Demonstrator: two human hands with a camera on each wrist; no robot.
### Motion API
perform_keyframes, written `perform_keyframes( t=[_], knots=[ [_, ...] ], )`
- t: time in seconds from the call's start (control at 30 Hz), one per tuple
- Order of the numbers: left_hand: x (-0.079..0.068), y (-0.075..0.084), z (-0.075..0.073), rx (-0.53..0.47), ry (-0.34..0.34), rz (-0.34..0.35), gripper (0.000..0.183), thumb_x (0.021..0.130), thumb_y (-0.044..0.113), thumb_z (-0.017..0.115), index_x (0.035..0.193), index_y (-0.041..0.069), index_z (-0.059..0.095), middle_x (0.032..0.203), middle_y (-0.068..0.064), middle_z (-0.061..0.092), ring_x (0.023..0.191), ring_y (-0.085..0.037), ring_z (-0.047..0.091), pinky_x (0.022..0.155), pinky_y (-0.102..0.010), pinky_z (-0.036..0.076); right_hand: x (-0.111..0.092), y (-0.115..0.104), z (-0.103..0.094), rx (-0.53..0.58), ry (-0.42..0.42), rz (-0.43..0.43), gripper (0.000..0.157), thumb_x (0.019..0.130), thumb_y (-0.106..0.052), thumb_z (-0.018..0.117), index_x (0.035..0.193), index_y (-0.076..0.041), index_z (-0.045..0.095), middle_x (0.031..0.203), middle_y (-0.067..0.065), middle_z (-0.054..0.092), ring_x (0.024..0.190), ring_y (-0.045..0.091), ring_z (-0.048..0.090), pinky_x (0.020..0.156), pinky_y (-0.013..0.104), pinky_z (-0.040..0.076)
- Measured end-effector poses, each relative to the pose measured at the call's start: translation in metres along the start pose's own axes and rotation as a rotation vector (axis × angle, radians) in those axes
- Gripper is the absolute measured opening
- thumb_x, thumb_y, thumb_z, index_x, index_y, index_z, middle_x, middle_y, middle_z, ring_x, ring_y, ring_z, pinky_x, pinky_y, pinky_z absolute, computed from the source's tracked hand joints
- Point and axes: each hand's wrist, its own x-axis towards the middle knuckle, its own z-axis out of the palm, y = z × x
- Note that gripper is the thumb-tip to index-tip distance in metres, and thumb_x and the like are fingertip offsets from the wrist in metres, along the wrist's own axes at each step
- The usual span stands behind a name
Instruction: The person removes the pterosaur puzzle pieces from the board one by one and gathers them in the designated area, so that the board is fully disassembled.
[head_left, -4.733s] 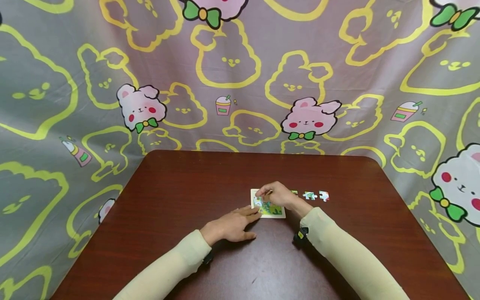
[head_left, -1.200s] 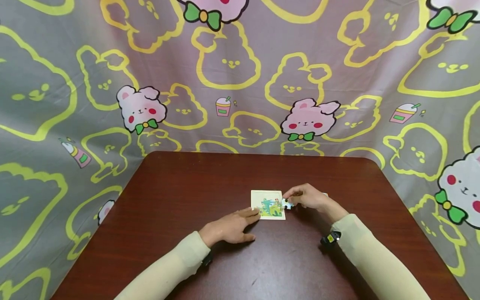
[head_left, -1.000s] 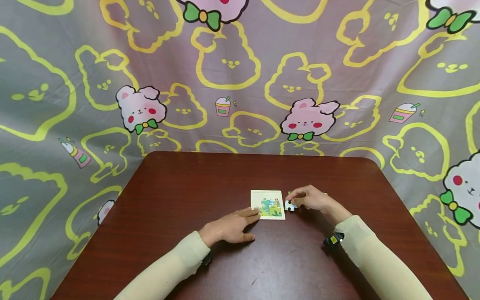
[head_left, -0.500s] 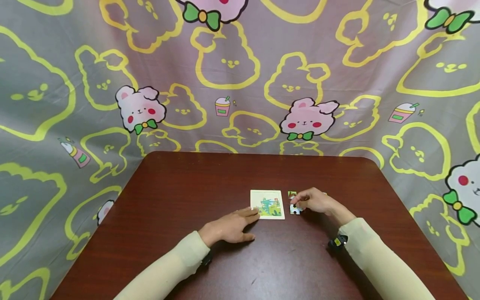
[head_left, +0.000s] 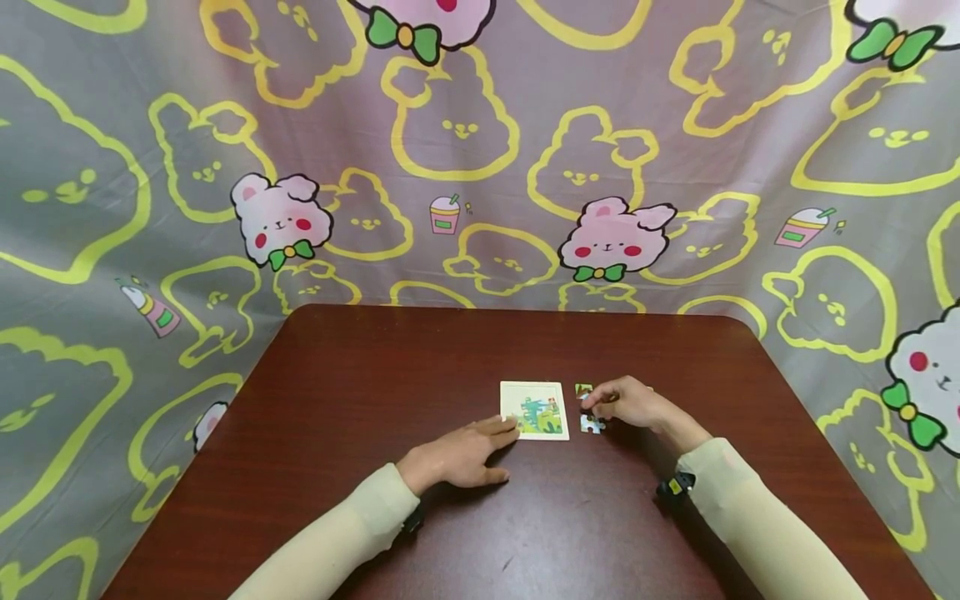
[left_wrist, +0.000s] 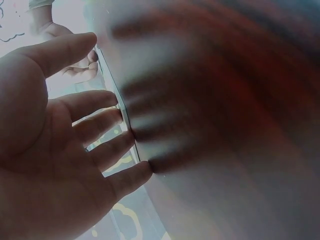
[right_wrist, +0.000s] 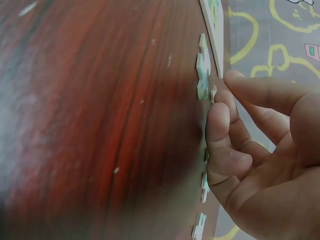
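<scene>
My left hand (head_left: 459, 454) lies flat with straight fingers, its fingertips on the lower left corner of a square, cream-framed puzzle board (head_left: 513, 391). Several colourful pieces fill the board's lower part; the upper left is bare. To the board's right, a light-blue jigsaw piece (head_left: 591, 425) lies on the table just below my right hand (head_left: 630, 403). Beyond it sits a green-and-brown jigsaw piece (head_left: 582, 388), near my right fingertips. In the right wrist view, the nearest jigsaw piece (right_wrist: 202, 70) lies flat, apart from my bent fingers; thumb and index tips are slightly separated.
More puzzle pieces (right_wrist: 199, 227) lie beyond my right hand, mostly hidden by it in the head view. The dark red-brown table (head_left: 390, 358) ends at a grey curtain (head_left: 495, 200) with yellow cartoon outlines.
My right hand has gone from over the board to its right with the light-blue piece, which now lies beside the board. The board's upper left is bare. The left hand stays put.
</scene>
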Motion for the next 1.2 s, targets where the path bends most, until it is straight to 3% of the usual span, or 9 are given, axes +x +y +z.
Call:
perform_keyframes(
  t=[0.2, 0.4, 0.6, 0.73, 1.2],
  knots=[
    [0.001, -0.001, 0.001, 0.009, 0.003, 0.007, 0.067, 0.098, 0.041, 0.060, 0.154, 0.012, 0.039, 0.165, -0.003, 0.030, 0.154, -0.024, 0.025, 0.123, -0.038, 0.028, 0.005, -0.013, 0.004, 0.000, -0.011, -0.021, 0.016, 0.090, -0.007, 0.069, 0.104, -0.004, 0.076, 0.106, 0.013, 0.074, 0.087, 0.015, 0.062, 0.074, 0.029, 0.049],
    [0.002, -0.001, 0.001, 0.010, 0.009, 0.011, 0.066, 0.097, 0.041, 0.061, 0.154, 0.012, 0.040, 0.164, -0.004, 0.031, 0.154, -0.025, 0.026, 0.123, -0.037, 0.028, 0.016, -0.024, 0.012, 0.023, -0.048, -0.021, 0.017, 0.093, -0.010, 0.067, 0.107, -0.005, 0.075, 0.096, 0.011, 0.074, 0.079, 0.016, 0.061, 0.061, 0.027, 0.047],
    [0.002, -0.001, -0.001, 0.007, 0.014, 0.011, 0.066, 0.097, 0.040, 0.061, 0.153, 0.012, 0.041, 0.164, -0.005, 0.032, 0.153, -0.026, 0.027, 0.123, -0.038, 0.028, 0.025, -0.037, 0.023, 0.051, -0.093, -0.037, 0.018, 0.095, -0.011, 0.065, 0.109, -0.006, 0.074, 0.104, 0.012, 0.076, 0.075, 0.018, 0.063, 0.055, 0.026, 0.045],
    [0.002, -0.001, -0.001, 0.005, 0.013, 0.018, 0.066, 0.097, 0.040, 0.061, 0.153, 0.011, 0.040, 0.164, -0.005, 0.032, 0.153, -0.026, 0.027, 0.123, -0.039, 0.028, 0.029, -0.043, 0.032, 0.070, -0.129, -0.046, 0.018, 0.095, -0.011, 0.065, 0.110, -0.005, 0.074, 0.099, 0.014, 0.076, 0.072, 0.018, 0.063, 0.050, 0.026, 0.042],
    [0.002, 0.000, -0.001, 0.004, 0.023, 0.037, 0.065, 0.097, 0.037, 0.062, 0.152, 0.008, 0.042, 0.163, -0.009, 0.034, 0.152, -0.029, 0.029, 0.123, -0.040, 0.029, 0.037, -0.050, 0.045, 0.081, -0.175, -0.052, 0.020, 0.092, -0.003, 0.063, 0.107, -0.005, 0.074, 0.102, 0.008, 0.078, 0.064, 0.014, 0.054, 0.049, 0.024, 0.040]
  ],
)
